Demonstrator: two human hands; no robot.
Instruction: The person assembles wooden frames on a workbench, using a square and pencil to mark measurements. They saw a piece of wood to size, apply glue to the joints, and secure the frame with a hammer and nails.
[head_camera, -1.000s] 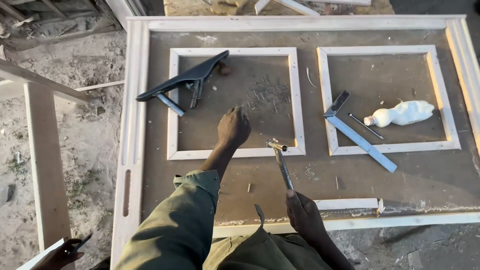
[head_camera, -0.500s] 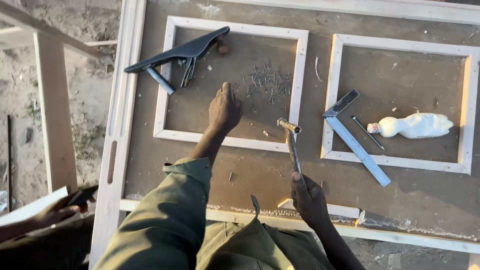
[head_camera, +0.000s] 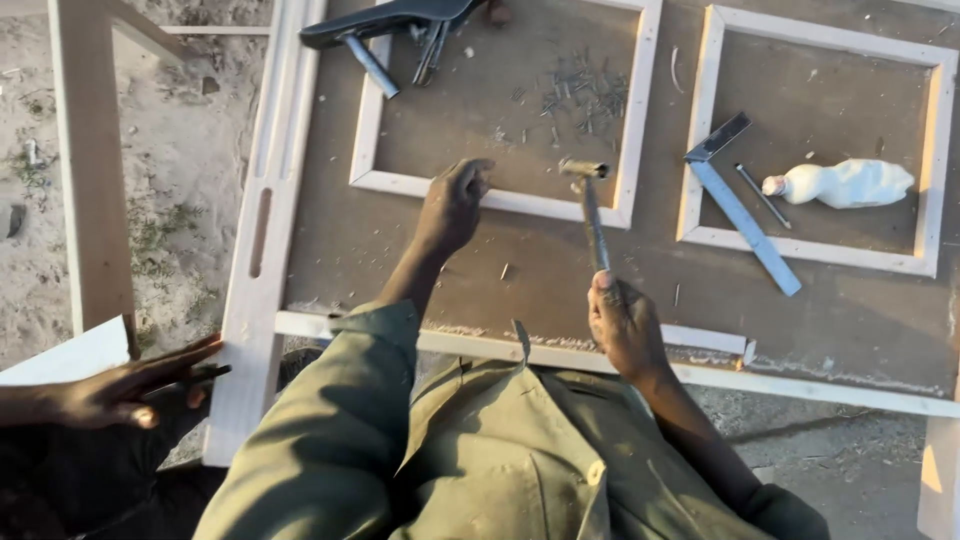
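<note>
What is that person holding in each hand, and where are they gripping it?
The right hand grips a hammer at the handle's lower end. The left hand presses fingertips on the light wooden moulding; anything pinched there is too small to tell.

Outdoor carpentry yard — sandy ground (head_camera: 170, 150), unfinished wooden door panel (head_camera: 480, 250), scattered nails (head_camera: 580, 90), hammer (head_camera: 590, 200)

A large brown hardboard door panel (head_camera: 400, 250) with a pale wooden outer frame lies flat over sandy ground (head_camera: 30, 220). Two square frames of pale wooden moulding (head_camera: 640, 110) sit on it. Inside the left one lie scattered small nails (head_camera: 580, 90) and a black clamp-like tool (head_camera: 390, 20); inside the right one lie a white plastic glue bottle (head_camera: 850, 183), a metal try square (head_camera: 740, 205) and a thin dark punch (head_camera: 762, 195).
</note>
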